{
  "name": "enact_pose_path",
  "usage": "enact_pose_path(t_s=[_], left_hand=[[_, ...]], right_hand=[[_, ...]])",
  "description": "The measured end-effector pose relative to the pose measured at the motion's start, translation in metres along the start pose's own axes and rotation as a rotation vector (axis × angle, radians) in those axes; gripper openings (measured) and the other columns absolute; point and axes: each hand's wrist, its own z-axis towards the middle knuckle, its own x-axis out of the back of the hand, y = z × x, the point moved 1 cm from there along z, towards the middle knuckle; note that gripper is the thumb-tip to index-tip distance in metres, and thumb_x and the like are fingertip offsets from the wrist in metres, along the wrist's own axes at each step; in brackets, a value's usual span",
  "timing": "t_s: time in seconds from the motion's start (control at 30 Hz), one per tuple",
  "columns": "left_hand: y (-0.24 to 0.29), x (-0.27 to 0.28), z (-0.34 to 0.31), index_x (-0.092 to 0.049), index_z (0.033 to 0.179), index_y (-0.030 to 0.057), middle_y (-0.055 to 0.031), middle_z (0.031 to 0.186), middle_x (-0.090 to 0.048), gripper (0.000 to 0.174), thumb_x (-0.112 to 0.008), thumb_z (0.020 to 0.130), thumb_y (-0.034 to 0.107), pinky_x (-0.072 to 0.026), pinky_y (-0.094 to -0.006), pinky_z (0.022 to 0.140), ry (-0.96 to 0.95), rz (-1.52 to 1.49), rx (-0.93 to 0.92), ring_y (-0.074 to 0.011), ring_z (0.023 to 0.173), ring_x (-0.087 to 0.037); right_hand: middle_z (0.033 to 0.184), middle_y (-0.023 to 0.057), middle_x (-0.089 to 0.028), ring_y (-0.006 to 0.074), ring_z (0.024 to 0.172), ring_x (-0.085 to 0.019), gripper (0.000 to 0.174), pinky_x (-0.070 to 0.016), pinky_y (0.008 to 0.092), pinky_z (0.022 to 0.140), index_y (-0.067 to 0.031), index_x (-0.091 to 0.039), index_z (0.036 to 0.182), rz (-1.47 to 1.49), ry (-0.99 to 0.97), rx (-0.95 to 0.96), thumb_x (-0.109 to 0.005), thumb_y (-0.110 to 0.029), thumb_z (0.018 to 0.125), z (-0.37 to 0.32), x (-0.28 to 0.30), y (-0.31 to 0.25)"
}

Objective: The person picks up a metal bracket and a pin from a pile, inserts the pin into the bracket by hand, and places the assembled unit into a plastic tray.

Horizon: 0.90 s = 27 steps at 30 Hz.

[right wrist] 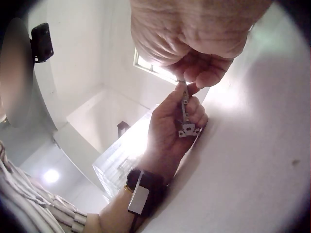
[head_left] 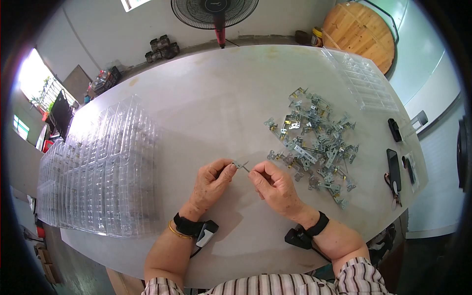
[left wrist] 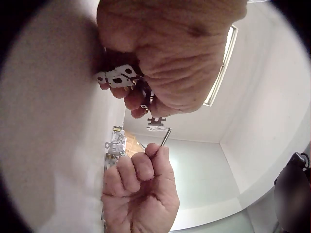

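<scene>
My left hand [head_left: 212, 184] grips a small grey metal bracket [head_left: 237, 165] between thumb and fingers over the middle of the table. In the left wrist view the bracket's flat end [left wrist: 121, 76] with holes sticks out past the curled fingers. A thin metal rod [left wrist: 165, 138] is pinched in my right hand [head_left: 276, 188], close beside the bracket's other end. The right wrist view shows the bracket's holed end [right wrist: 188, 130] across the left palm, with the right fingertips [right wrist: 209, 79] right at its far end.
A heap of metal brackets [head_left: 314, 142] lies just right of my hands. Stacked clear plastic trays [head_left: 108, 172] stand at the left. Another clear tray [head_left: 366, 81] lies at the back right. A phone [head_left: 393, 169] and scissors [head_left: 395, 193] lie near the right edge.
</scene>
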Motion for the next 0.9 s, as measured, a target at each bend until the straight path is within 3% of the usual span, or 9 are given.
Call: enact_pose_path(t_s=[0.2, 0.27, 0.47, 0.77, 0.9], left_hand=[[-0.001, 0.000, 0.001, -0.068, 0.102, -0.0024, 0.0023, 0.069, -0.052, 0.022, -0.065, 0.098, 0.019, -0.0385, -0.0260, 0.058, 0.038, 0.115, -0.068, -0.0073, 0.065, -0.044], [-0.002, 0.000, 0.002, -0.069, 0.102, -0.0024, 0.0001, 0.068, -0.052, 0.020, -0.066, 0.097, 0.017, -0.0390, -0.0260, 0.058, 0.063, 0.161, -0.067, -0.0075, 0.065, -0.045], [0.005, -0.004, -0.001, -0.069, 0.101, -0.0018, -0.0055, 0.073, -0.059, 0.014, -0.069, 0.094, 0.011, -0.0430, -0.0277, 0.058, 0.021, 0.257, -0.197, -0.0109, 0.063, -0.051], [0.002, -0.005, -0.002, -0.069, 0.101, -0.0009, -0.0089, 0.076, -0.061, 0.012, -0.069, 0.093, 0.009, -0.0443, -0.0298, 0.057, -0.026, 0.305, -0.271, -0.0151, 0.061, -0.053], [0.004, -0.006, -0.003, -0.069, 0.101, -0.0003, -0.0098, 0.078, -0.062, 0.012, -0.069, 0.093, 0.009, -0.0457, -0.0306, 0.058, -0.021, 0.317, -0.268, -0.0167, 0.062, -0.055]], right_hand=[[0.067, -0.0034, -0.054, 0.0027, 0.060, -0.047, 0.012, -0.0392, 0.0221, 0.054, -0.0037, -0.057, 0.107, 0.048, 0.071, 0.034, -0.061, -0.014, 0.102, 0.000, -0.004, -0.002], [0.067, -0.0019, -0.054, 0.0037, 0.058, -0.048, 0.018, -0.0395, 0.0222, 0.053, -0.0037, -0.052, 0.116, 0.018, 0.030, 0.016, -0.059, -0.014, 0.103, 0.000, -0.002, -0.007], [0.067, -0.0011, -0.055, 0.0054, 0.057, -0.050, 0.022, -0.0403, 0.0230, 0.052, -0.0034, -0.051, 0.121, 0.077, -0.033, -0.031, -0.057, -0.015, 0.103, -0.001, -0.002, -0.010], [0.080, 0.0009, -0.060, 0.0067, 0.064, -0.056, 0.018, -0.0469, 0.0231, 0.057, -0.0033, -0.057, 0.115, 0.171, -0.075, -0.150, -0.059, -0.016, 0.103, 0.000, -0.002, -0.010], [0.082, -0.0013, -0.060, 0.0054, 0.067, -0.055, 0.015, -0.0461, 0.0220, 0.059, -0.0044, -0.060, 0.110, 0.012, -0.015, -0.062, -0.062, -0.016, 0.102, 0.001, -0.004, -0.005]])
